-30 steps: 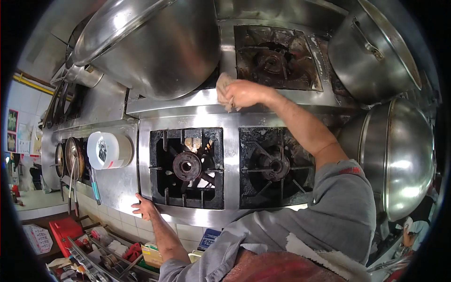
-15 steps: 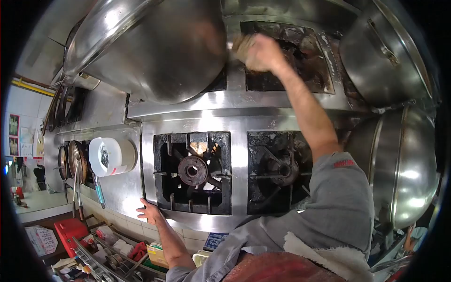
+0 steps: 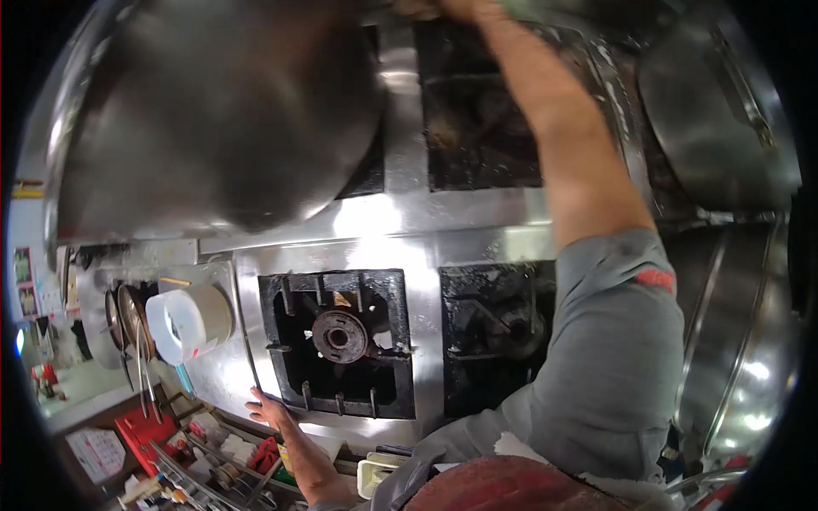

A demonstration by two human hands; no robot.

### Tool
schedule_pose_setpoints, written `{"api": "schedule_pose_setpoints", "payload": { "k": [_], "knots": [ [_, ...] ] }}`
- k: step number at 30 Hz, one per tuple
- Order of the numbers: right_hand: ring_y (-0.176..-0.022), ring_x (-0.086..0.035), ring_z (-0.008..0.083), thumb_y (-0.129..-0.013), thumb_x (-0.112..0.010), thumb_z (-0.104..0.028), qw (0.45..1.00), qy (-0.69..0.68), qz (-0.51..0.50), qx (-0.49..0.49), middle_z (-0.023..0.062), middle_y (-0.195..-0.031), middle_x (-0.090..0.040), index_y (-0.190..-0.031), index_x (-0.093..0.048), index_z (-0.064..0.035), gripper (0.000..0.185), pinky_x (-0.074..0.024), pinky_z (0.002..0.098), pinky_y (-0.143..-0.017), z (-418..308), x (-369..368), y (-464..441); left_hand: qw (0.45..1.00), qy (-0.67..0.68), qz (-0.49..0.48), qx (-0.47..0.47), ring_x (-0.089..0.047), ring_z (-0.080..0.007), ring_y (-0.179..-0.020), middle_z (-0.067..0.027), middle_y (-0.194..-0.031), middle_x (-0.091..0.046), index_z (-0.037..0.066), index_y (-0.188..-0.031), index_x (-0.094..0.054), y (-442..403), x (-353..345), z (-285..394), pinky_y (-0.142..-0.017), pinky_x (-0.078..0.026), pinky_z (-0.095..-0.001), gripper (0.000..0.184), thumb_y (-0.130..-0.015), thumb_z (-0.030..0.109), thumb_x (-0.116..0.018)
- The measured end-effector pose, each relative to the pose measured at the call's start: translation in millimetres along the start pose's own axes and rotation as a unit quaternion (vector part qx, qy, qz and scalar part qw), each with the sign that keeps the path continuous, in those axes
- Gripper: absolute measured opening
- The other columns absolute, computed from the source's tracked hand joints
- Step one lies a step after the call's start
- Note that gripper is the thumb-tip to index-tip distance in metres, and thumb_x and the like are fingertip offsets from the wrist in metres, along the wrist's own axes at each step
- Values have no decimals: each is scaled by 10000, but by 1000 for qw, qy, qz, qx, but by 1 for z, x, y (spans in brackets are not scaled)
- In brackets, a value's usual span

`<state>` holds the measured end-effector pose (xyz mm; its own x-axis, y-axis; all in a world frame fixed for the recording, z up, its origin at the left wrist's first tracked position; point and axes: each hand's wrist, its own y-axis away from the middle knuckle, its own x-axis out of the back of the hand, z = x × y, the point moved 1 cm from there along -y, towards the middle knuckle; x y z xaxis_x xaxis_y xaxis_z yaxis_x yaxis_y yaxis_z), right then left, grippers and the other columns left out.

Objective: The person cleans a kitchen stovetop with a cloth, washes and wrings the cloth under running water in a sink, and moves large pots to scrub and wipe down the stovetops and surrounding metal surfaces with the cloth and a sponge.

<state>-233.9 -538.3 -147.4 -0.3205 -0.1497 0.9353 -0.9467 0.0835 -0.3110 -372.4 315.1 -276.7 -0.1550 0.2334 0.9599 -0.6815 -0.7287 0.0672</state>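
Note:
My right hand (image 3: 463, 7) reaches far forward to the top edge of the view, cut off in part. It is closed on a brownish scrubbing pad (image 3: 416, 8), blurred and half out of view, so its exact kind is unclear. The pad is by the steel strip behind the rear burner (image 3: 481, 128). My left hand (image 3: 268, 410), fingers spread, rests on the steel front edge of the stove (image 3: 349, 430), near the front left burner (image 3: 338, 337).
A big steel pot (image 3: 221, 119) covers the rear left. More large steel vessels (image 3: 694, 111) stand at the right. A white plastic tub (image 3: 192, 324) sits on the left counter beside hanging pans (image 3: 132, 319). Below it is a shelf of small items (image 3: 221, 447).
My right hand has moved farther forward with the pad, toward the back of the stove. The view has shifted forward and closer. My left hand stays on the front edge.

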Motion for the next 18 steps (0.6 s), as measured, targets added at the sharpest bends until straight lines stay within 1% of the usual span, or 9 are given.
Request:
{"api": "schedule_pose_setpoints", "payload": {
  "k": [1, 2, 3, 6, 8, 10, 11, 14, 18],
  "knots": [
    [-977, -614, 215, -856, -491, -198, 900, -292, 117, -301, 96, -1039, -660, -1054, -651, -85, 279, -463, 345, -844, 49, -6, 37, 1000, 5, 0, 8, -170, -338, -1359, -174, -1499, -43, 134, -1446, -145, -2, -3, 0, -1049, -240, -504, 927, -782, 762, -302],
    [-942, -609, 201, -866, -472, -186, 963, -211, 59, -156, 71, -1020, -666, -1058, -647, -63, 287, -459, 329, -847, 24, 54, 90, 1000, 11, -1, 17, -175, -337, -1359, -171, -1500, -44, 134, -1446, -144, -5, -6, -3, -1049, -237, -511, 930, -780, 764, -301],
    [-935, -603, 176, -873, -459, -161, 920, -288, 75, -255, 49, -1024, -662, -1064, -644, -49, 289, -454, 300, -842, 32, 73, 121, 1000, 10, 0, 17, -175, -340, -1358, -175, -1499, -48, 136, -1446, -142, -10, -9, -6, -1045, -233, -528, 935, -776, 769, -298],
    [-928, -601, 179, -853, -487, -170, 900, -289, 242, -218, 92, -996, -659, -1010, -654, -22, 273, -458, 304, -795, 78, 78, 186, 1000, -4, -8, 18, -187, -368, -1349, -187, -1496, -39, 134, -1447, -135, -6, -4, -4, -1030, -249, -543, 934, -779, 767, -290],
    [-1063, -559, 328, -891, -450, -235, 892, 20, 68, -447, 185, -1122, -595, -1185, -522, -71, 344, -437, 406, -878, 91, 83, 211, 1000, -16, -21, 13, -222, -410, -1326, -210, -1490, -38, 124, -1447, -119, -3, -2, -4, -1012, -275, -547, 938, -783, 766, -279],
    [-1111, -528, 325, -907, -406, -251, 866, 205, -88, -448, 211, -1147, -570, -1151, -541, -54, 341, -412, 402, -918, 119, 70, 229, 999, -33, -2, -17, -253, -436, -1304, -233, -1482, -35, 106, -1446, -102, -16, -9, -13, -1002, -287, -555, 953, -783, 770, -268],
    [-1034, -553, 375, -818, -548, -163, 899, 106, 4, -424, 220, -1084, -588, -1146, -521, -66, 342, -456, 430, -849, 32, 103, 234, 999, -32, -13, -11, -282, -444, -1287, -245, -1477, -46, 90, -1444, -95, 0, 3, -2, -995, -298, -558, 970, -778, 778, -252],
    [-1059, -539, 376, -853, -521, -252, 887, 153, -185, -394, 224, -1101, -579, -1123, -513, -83, 319, -448, 440, -846, 13, 106, 291, 998, -49, 11, -36, -352, -472, -1235, -239, -1477, -64, 115, -1446, -104, -14, -8, -14, -956, -340, -568, 968, -767, 794, -222],
    [-858, -610, 318, -895, -486, -257, 891, -14, -71, -448, 183, -924, -627, -1061, -521, -95, 235, -472, 417, -766, -91, 129, 370, 999, -25, -17, -16, -376, -503, -1200, -223, -1482, -75, 157, -1449, -116, 0, 4, -5, -926, -356, -589, 940, -766, 796, -211]
  ]
}}
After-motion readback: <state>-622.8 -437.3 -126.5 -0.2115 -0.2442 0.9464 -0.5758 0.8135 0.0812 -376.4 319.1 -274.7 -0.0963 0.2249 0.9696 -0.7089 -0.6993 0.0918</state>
